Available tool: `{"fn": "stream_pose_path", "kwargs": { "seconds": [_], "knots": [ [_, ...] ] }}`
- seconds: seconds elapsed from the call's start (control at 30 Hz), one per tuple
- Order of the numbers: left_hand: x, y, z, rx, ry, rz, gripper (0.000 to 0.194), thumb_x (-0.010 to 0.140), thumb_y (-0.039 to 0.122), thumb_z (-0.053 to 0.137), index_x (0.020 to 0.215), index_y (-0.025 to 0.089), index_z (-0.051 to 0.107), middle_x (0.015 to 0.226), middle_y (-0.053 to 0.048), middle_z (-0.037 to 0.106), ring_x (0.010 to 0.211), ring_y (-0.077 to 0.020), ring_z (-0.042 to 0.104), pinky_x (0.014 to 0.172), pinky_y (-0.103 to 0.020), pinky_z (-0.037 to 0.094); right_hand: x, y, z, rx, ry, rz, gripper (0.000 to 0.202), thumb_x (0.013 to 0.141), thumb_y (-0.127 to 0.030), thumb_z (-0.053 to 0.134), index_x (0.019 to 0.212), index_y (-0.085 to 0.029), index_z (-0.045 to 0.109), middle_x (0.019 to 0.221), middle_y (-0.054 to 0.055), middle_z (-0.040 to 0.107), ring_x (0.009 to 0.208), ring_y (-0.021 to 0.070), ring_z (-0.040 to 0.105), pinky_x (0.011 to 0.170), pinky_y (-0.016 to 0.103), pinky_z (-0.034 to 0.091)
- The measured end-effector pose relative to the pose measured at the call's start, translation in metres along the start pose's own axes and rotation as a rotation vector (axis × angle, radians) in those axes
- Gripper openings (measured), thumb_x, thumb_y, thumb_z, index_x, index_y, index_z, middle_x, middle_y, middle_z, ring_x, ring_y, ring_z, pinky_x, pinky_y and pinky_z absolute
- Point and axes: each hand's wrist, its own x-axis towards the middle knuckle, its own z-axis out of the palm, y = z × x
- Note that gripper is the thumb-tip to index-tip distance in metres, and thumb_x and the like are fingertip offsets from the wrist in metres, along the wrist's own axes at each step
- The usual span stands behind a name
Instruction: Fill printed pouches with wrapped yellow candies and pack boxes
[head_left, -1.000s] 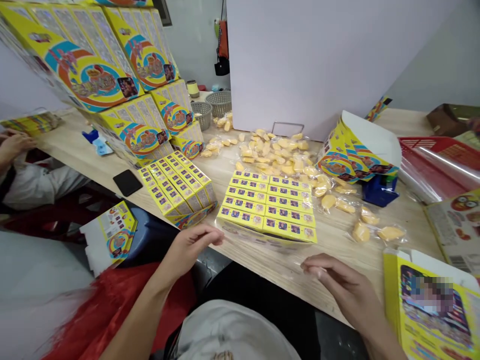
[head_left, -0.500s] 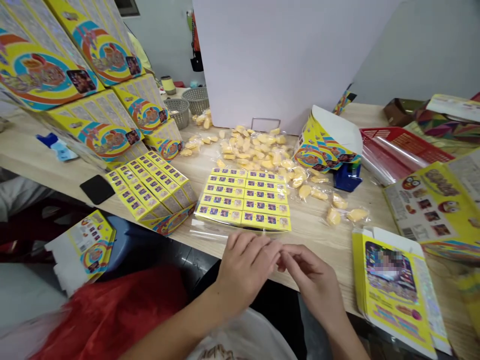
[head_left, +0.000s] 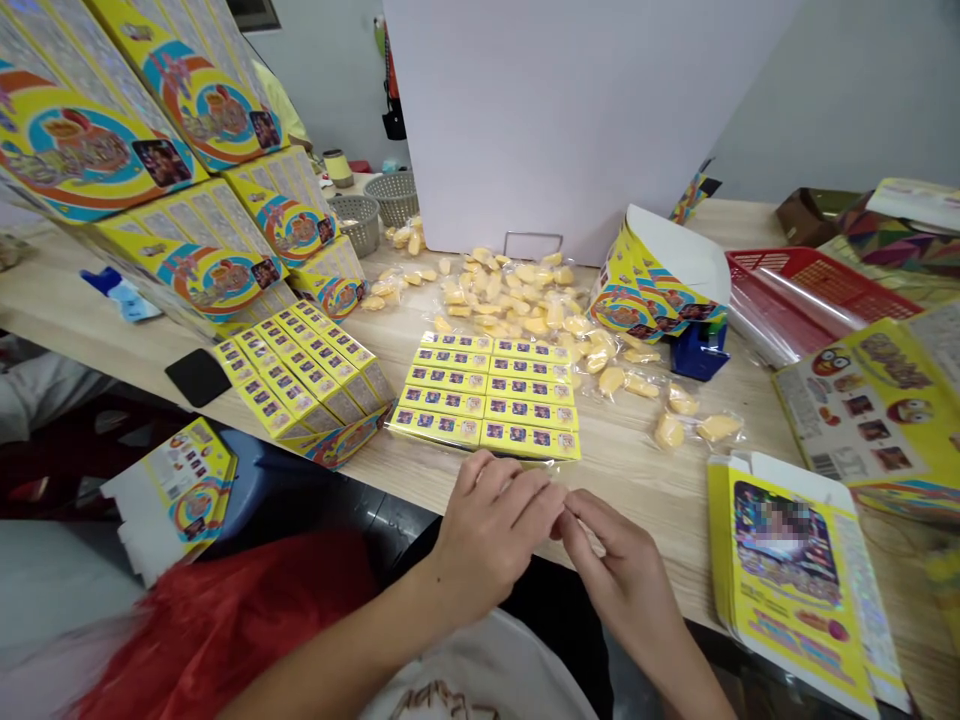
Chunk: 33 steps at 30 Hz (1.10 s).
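My left hand (head_left: 495,520) is closed at the table's front edge, its fingertips meeting those of my right hand (head_left: 611,550). The right hand is in a pinch. What they hold, if anything, is too small to make out. Just beyond them lies a block of small yellow boxes (head_left: 487,395) in two columns, with clear film at its near edge. Behind it spreads a pile of yellow pieces in clear wrappers (head_left: 517,295). To the left, an open display box (head_left: 304,370) holds more small yellow boxes.
Large yellow display boxes (head_left: 187,220) are stacked at the left. A black flat object (head_left: 197,377) lies near them. Flattened cartons (head_left: 787,570), a red basket (head_left: 862,285) and a blue dispenser (head_left: 699,350) are at the right. A white panel (head_left: 570,120) stands behind.
The clear film at the near edge of the box block now shows less to the left. Both hands stay together with only slight shifts, and the view has moved a little.
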Motion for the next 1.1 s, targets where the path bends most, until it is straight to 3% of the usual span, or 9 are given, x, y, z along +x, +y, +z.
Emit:
{"fn": "stream_pose_path", "kwargs": {
  "seconds": [0.13, 0.27, 0.4, 0.47, 0.6, 0.7, 0.93, 1.1],
  "knots": [
    [0.0, 0.001, 0.002, 0.057, -0.021, 0.077, 0.015, 0.089, 0.016, 0.046, 0.095, 0.014, 0.059, 0.087, -0.003, 0.067, 0.084, -0.0172, 0.051, 0.084, -0.035, 0.034, 0.0, -0.001, -0.002, -0.042, -0.043, -0.055, 0.018, 0.089, -0.015, 0.044, 0.09, -0.02, 0.061, 0.078, 0.003, 0.061, 0.069, 0.0125, 0.056, 0.062, 0.02, 0.045],
    [0.002, -0.001, 0.01, 0.091, -0.035, 0.096, 0.012, 0.087, 0.015, 0.047, 0.079, 0.017, 0.056, 0.078, -0.001, 0.064, 0.081, -0.016, 0.051, 0.085, -0.034, 0.033, 0.0, -0.001, -0.002, -0.032, -0.068, -0.052, 0.02, 0.09, -0.016, 0.042, 0.08, -0.02, 0.059, 0.072, 0.002, 0.058, 0.065, 0.0123, 0.055, 0.059, 0.02, 0.044],
    [0.005, -0.008, 0.009, 0.068, 0.023, -0.037, 0.018, 0.083, 0.011, 0.045, 0.068, 0.018, 0.049, 0.068, 0.001, 0.06, 0.07, -0.0137, 0.05, 0.08, -0.032, 0.035, -0.004, 0.003, -0.002, 0.021, -0.09, 0.022, 0.02, 0.091, -0.018, 0.043, 0.097, -0.021, 0.061, 0.078, 0.002, 0.06, 0.071, 0.0127, 0.057, 0.064, 0.02, 0.045],
    [0.006, -0.01, 0.001, 0.03, 0.06, -0.093, 0.014, 0.082, 0.01, 0.046, 0.071, 0.018, 0.05, 0.068, 0.002, 0.062, 0.07, -0.0129, 0.051, 0.079, -0.031, 0.036, -0.006, 0.005, -0.003, 0.055, -0.089, 0.067, 0.023, 0.091, -0.02, 0.043, 0.106, -0.022, 0.06, 0.081, 0.002, 0.062, 0.072, 0.0124, 0.058, 0.067, 0.02, 0.046],
    [0.001, -0.007, -0.011, -0.042, -0.002, 0.011, 0.009, 0.084, 0.013, 0.051, 0.088, 0.018, 0.057, 0.082, 0.001, 0.067, 0.079, -0.0133, 0.053, 0.082, -0.03, 0.036, -0.006, 0.006, -0.003, 0.078, -0.061, 0.112, 0.023, 0.091, -0.025, 0.044, 0.104, -0.022, 0.062, 0.076, 0.001, 0.06, 0.069, 0.0129, 0.058, 0.065, 0.021, 0.046],
    [-0.003, -0.002, -0.009, -0.019, -0.01, 0.033, 0.012, 0.085, 0.016, 0.052, 0.095, 0.017, 0.059, 0.088, -0.001, 0.068, 0.083, -0.0152, 0.052, 0.083, -0.031, 0.035, -0.005, 0.002, -0.003, 0.066, -0.073, 0.106, 0.023, 0.091, -0.026, 0.043, 0.101, -0.022, 0.063, 0.073, 0.001, 0.058, 0.07, 0.0138, 0.057, 0.065, 0.022, 0.046],
    [-0.003, -0.001, -0.002, 0.078, 0.164, -0.01, 0.007, 0.081, 0.015, 0.058, 0.086, 0.02, 0.058, 0.085, -0.003, 0.065, 0.085, -0.0167, 0.051, 0.086, -0.034, 0.035, -0.004, -0.005, -0.004, 0.114, -0.078, 0.124, 0.02, 0.092, -0.024, 0.043, 0.098, -0.022, 0.062, 0.073, 0.0, 0.056, 0.068, 0.0118, 0.054, 0.064, 0.021, 0.043],
    [-0.003, -0.001, -0.004, 0.09, 0.088, 0.028, 0.012, 0.086, 0.019, 0.053, 0.094, 0.018, 0.062, 0.083, -0.001, 0.067, 0.082, -0.0151, 0.05, 0.085, -0.033, 0.033, -0.002, -0.005, -0.002, 0.123, -0.08, 0.114, 0.02, 0.092, -0.022, 0.041, 0.09, -0.022, 0.061, 0.07, -0.001, 0.052, 0.067, 0.0111, 0.05, 0.065, 0.02, 0.041]
  ]
}}
